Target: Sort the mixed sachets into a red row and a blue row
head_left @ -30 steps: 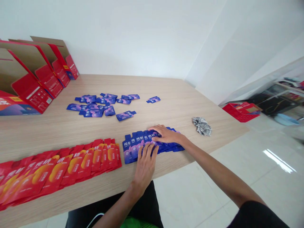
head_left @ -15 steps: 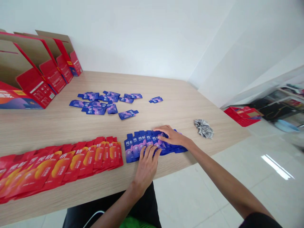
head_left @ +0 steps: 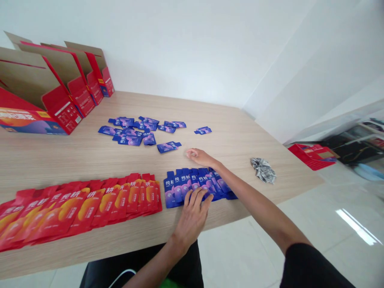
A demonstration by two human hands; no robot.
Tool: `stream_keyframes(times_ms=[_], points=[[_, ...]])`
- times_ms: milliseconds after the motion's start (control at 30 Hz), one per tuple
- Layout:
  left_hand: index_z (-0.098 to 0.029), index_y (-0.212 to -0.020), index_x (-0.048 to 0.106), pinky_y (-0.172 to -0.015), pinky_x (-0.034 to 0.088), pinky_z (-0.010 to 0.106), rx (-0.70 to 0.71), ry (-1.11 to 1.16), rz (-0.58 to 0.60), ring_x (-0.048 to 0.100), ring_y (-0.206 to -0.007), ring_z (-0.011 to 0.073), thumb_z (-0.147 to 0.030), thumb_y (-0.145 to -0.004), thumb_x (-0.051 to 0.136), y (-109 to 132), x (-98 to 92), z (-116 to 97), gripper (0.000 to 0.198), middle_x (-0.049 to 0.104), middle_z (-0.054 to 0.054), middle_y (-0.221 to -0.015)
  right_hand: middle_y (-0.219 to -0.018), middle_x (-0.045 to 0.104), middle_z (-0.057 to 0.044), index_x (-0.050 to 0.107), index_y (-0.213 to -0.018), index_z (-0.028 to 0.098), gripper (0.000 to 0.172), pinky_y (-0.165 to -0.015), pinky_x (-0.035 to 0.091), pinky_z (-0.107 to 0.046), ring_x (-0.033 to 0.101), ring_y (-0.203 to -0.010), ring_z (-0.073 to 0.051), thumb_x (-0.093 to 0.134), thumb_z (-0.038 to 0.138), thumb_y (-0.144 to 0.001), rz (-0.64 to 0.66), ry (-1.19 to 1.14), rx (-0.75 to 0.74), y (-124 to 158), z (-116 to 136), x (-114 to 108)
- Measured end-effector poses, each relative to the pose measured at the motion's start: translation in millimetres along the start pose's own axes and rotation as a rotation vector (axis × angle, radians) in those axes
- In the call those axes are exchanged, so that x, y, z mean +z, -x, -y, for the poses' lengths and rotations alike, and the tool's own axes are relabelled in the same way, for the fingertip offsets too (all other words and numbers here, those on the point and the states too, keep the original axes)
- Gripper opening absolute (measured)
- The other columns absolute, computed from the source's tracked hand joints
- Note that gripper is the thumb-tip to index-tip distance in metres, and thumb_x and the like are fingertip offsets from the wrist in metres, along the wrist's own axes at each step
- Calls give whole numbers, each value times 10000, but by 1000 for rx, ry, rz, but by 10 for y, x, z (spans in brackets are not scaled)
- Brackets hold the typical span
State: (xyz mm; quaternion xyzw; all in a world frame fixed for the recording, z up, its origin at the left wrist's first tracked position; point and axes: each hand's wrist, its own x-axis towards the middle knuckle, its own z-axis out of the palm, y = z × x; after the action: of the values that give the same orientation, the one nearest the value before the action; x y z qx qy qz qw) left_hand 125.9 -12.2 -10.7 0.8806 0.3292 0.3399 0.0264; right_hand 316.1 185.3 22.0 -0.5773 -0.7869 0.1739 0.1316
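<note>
A row of overlapping blue-purple pouches (head_left: 192, 185) lies along the near side of the table. My left hand (head_left: 193, 212) rests on the lower edge of this row, fingers stretched out and slightly spread. Beyond the row, my right hand (head_left: 200, 157) hovers over the bare wood with its fingers loosely bent; nothing shows in it. Its forearm passes over the right end of the row and hides part of it. The closest loose piece is a single blue pouch (head_left: 169, 147), apart from the hand. More blue pouches (head_left: 129, 138) lie in a loose heap farther back.
To the left, a long row of overlapping red pouches (head_left: 87, 206) lines the table (head_left: 75, 160). Open red cartons (head_left: 64, 114) stand at the back left. One blue pouch (head_left: 203, 130) lies apart. A crumpled cloth (head_left: 263, 170) sits at right; a red box (head_left: 313, 155) is beyond the edge.
My right hand has lifted off the blue row and moved forward and left, towards the loose pouches. My left hand stays on the row. The view has shifted slightly.
</note>
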Motion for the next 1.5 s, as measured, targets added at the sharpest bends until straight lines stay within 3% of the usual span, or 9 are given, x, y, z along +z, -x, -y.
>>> stream_keyframes(times_ms=[100, 200, 433, 600, 800, 1000, 1233, 1367, 1500], points=[[-211, -1436, 598, -1190, 437, 486, 30, -22, 36, 569, -1382, 270, -140, -1058, 527, -96, 51, -20, 391, 662, 114, -1394, -1331, 690, -158, 635, -1419, 174, 390, -1117, 488, -421, 670, -1192, -248, 582, 253, -1041, -6, 105, 20, -605, 34, 90], [-202, -1422, 611, -1181, 449, 479, 24, -68, 79, 592, -1351, 268, -177, -1060, 556, -229, 139, -45, 367, 671, 115, -1384, -1337, 647, -163, 622, -1428, 164, 413, -1170, 440, -442, 617, -1254, -248, 570, 163, -1018, 3, 134, -18, -953, 42, 148], [-196, -1340, 660, -1165, 467, 446, 15, -79, 80, 621, -1306, 250, -166, -1056, 564, -320, 194, -76, 301, 702, 96, -1329, -1272, 604, -138, 693, -1244, 170, 324, -1176, 425, -466, 576, -1221, -255, 664, 115, -926, 38, 89, -98, -1138, -78, 183], [-195, -1333, 656, -1206, 431, 443, 32, -25, 51, 607, -1325, 255, -195, -1070, 543, -264, 67, -80, 287, 680, 93, -1361, -1086, 633, -85, 709, -957, 188, 101, -1105, 471, -469, 587, -1112, -246, 747, 224, -871, 49, -32, -76, -1143, -90, 114], [-191, -1340, 641, -1201, 439, 435, 41, 139, 12, 614, -1267, 235, -129, -1032, 546, -81, -214, -31, 328, 682, 93, -1311, -725, 606, 0, 618, -788, 192, 358, -800, 547, -356, 579, -748, -184, 622, 513, -945, 74, -280, -35, -888, -33, 5], [-192, -1330, 633, -1119, 515, 423, 18, 191, -172, 623, -1209, 234, -24, -967, 505, 160, -511, 115, 420, 692, 90, -1240, -772, 616, -19, 624, -877, 209, 556, -757, 548, -346, 598, -751, -190, 621, 765, -858, -87, -509, -21, -477, 49, -335], [-219, -1538, 429, -1117, 531, 502, -328, 188, -314, 541, -1385, 292, -151, -1051, 519, 191, -658, 228, 500, 535, 172, -1474, -761, 626, -11, 685, -880, 175, 487, -676, 473, -287, 541, -679, -146, 801, 642, -805, -18, -568, -93, 276, 402, -1054], [-270, -1652, 220, -1147, 493, 544, -470, 451, -211, 478, -1462, 316, -330, -1084, 533, 194, -628, 131, 652, 435, 180, -1604, -762, 651, -5, 671, -897, 168, 477, -623, 419, -248, 527, -645, -114, 831, 611, -820, 127, -634, -118, 680, 735, -1267], [-230, -1654, 209, -1024, 556, 471, -611, 912, 67, 686, -1074, 237, -487, -1104, 461, 215, -662, -52, 657, 648, 163, -1363, -713, 656, 17, 657, -933, 177, 475, -523, 363, -218, 481, -540, -81, 843, 599, -820, 277, -733, -70, 911, 946, -1195]])
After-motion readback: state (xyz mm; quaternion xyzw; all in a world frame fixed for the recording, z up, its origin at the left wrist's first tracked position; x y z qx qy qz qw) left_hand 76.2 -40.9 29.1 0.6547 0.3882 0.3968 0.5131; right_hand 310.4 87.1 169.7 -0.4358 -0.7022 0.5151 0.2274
